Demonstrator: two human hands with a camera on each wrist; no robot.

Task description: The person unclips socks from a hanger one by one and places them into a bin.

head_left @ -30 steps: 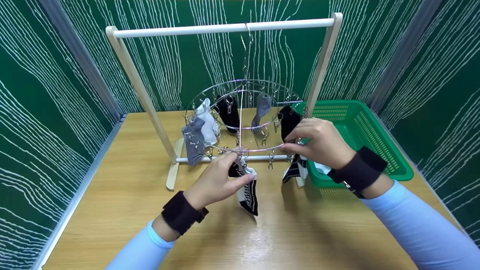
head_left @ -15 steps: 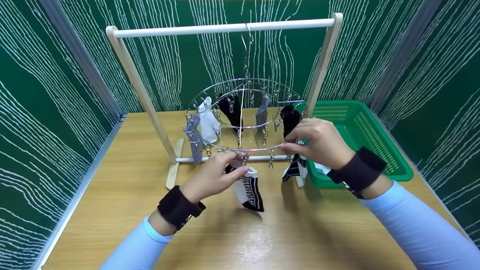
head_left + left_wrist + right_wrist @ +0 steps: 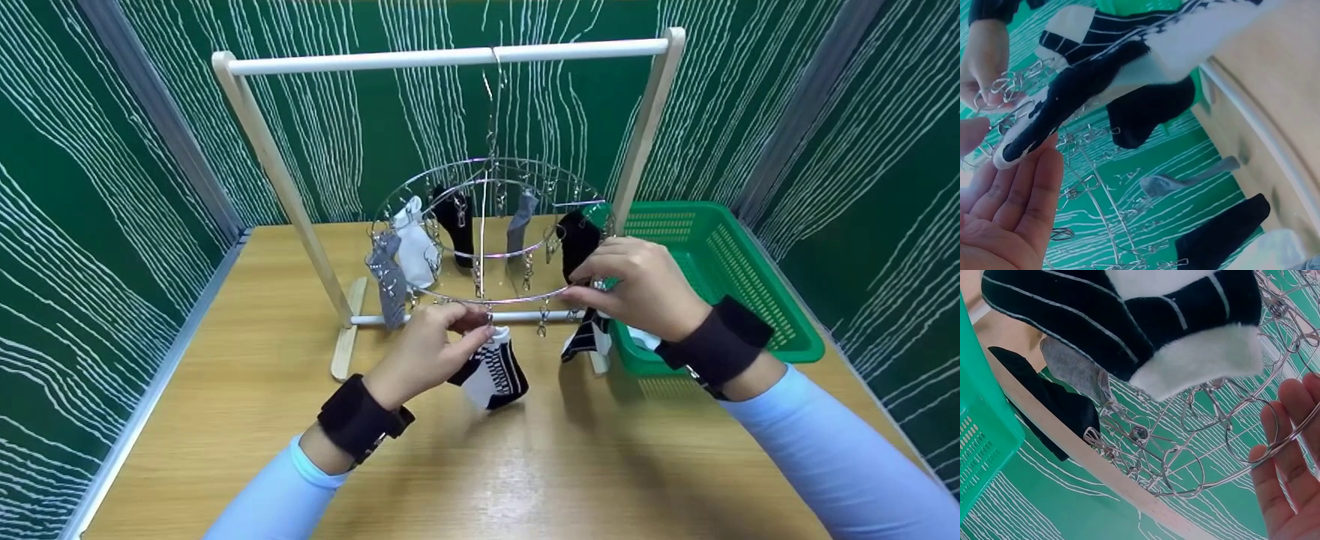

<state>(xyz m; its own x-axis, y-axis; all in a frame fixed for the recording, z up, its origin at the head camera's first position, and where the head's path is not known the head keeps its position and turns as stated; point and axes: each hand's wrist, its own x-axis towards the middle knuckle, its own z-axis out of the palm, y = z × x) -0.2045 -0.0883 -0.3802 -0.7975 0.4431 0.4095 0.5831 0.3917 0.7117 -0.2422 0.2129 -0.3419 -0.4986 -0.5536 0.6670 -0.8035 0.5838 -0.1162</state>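
Observation:
A round wire sock hanger [image 3: 517,301] with dangling clips hangs from a rack. At its front, my left hand [image 3: 427,352] pinches a metal clip [image 3: 490,318] between thumb and fingers, right at the cuff of a black-and-white patterned sock [image 3: 499,375]. That sock hangs tilted, its toe side partly behind the hand. My right hand [image 3: 645,289] holds the outer wire ring on the right, fingertips [image 3: 1266,453] resting against it. Close under this hand hangs a black sock with white stripes [image 3: 1072,309] and a white cuff.
A wooden rack with a white top bar [image 3: 360,61] stands on the table [image 3: 225,442]. More socks hang around the ring: grey [image 3: 388,289], white [image 3: 415,251] and black [image 3: 456,225]. A green basket [image 3: 799,341] sits at the right, something white inside.
My left hand has shifted slightly left and up. The patterned sock has turned and swung, showing more of its side. My right hand stays on the ring; the hanging socks sway.

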